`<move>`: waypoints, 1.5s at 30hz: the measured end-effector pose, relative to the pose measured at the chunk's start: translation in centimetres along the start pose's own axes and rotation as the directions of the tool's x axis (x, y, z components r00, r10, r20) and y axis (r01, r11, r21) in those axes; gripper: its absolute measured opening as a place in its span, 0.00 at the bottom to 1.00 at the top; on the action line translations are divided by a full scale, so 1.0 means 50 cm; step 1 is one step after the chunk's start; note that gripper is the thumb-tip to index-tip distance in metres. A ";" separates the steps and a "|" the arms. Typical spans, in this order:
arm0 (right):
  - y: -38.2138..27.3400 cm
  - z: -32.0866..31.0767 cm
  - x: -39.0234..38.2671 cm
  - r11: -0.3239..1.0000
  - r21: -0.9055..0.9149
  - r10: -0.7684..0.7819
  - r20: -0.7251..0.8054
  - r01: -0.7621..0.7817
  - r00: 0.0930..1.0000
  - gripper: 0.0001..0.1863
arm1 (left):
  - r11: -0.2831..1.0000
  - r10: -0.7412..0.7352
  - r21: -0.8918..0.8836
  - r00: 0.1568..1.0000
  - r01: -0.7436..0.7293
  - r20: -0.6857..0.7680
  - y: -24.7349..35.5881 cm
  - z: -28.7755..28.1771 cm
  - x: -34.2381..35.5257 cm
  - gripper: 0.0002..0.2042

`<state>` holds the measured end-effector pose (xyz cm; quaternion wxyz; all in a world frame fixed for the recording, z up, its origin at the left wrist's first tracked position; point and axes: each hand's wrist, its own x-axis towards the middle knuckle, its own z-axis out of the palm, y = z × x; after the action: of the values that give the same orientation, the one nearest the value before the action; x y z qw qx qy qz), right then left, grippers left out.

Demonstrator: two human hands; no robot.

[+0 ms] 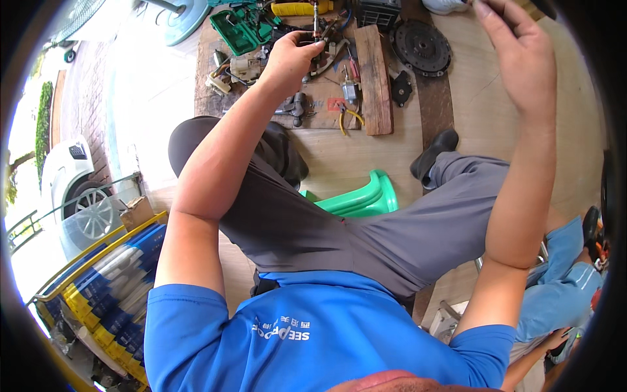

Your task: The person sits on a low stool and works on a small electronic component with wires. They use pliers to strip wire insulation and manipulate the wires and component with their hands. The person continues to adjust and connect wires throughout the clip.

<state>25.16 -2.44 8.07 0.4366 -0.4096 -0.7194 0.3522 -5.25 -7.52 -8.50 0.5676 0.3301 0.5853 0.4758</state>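
My left hand (287, 63) is over the cluttered board, thumb and forefinger brought together at a slim upright metal piece (316, 25) whose exact kind I cannot make out. Dark parts and cables lie just beneath it. My right hand (528, 62) is raised at the upper right, fingers pinched at the picture's top edge; what they hold, if anything, is cut off. Near those fingertips is a pale rounded object (447, 5). On the board are a hammer (297, 108), yellow-handled pliers (349, 117), a red-handled screwdriver (353, 68) and an open green case (236, 31).
A wooden block (375, 81) lies along the board's right side, beside a round clutch plate (421, 48). Between my legs stands a green plastic stool (359, 196). A yellow-framed rack (108, 287) with blue boxes is at left. Another person's blue trousers (562, 281) show at right.
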 end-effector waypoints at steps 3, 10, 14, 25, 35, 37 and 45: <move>-0.029 0.014 0.010 0.990 -0.100 -0.106 -0.012 0.105 0.994 0.04 | 0.851 0.078 0.522 0.997 -0.059 -0.013 -0.087 -0.020 0.038 0.11; -0.072 0.032 -0.013 0.877 -0.447 -0.196 -0.003 0.174 0.981 0.07 | 0.273 -0.065 0.919 0.959 0.284 -0.276 -0.380 -0.068 0.122 0.15; -0.086 -0.024 -0.015 0.877 -0.478 -0.036 0.039 0.050 0.999 0.07 | 0.391 -0.296 0.821 0.902 0.415 -0.315 -0.482 0.023 0.139 0.18; 0.004 -0.039 -0.030 0.900 -0.423 -0.063 0.104 0.102 0.993 0.07 | 0.280 -0.184 0.887 0.927 0.367 -0.325 -0.567 -0.021 0.215 0.13; -0.012 0.061 0.012 0.879 -0.458 -0.122 0.048 0.130 0.991 0.06 | 0.837 0.102 0.491 0.950 -0.242 0.295 0.113 0.115 0.186 0.12; 0.034 0.079 0.041 0.945 -0.319 -0.070 0.010 0.069 0.998 0.06 | 0.934 0.084 0.304 0.941 -0.189 0.327 0.209 0.150 0.112 0.11; 0.032 0.185 0.057 0.997 -0.060 -0.052 0.006 0.052 0.999 0.04 | 0.890 0.309 -0.415 0.919 -0.189 0.245 0.195 0.184 -0.009 0.14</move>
<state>16.33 -0.60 4.21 0.4316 -0.4029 -0.7411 0.3196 2.33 -3.06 1.63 0.6378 0.3551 0.3386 0.5937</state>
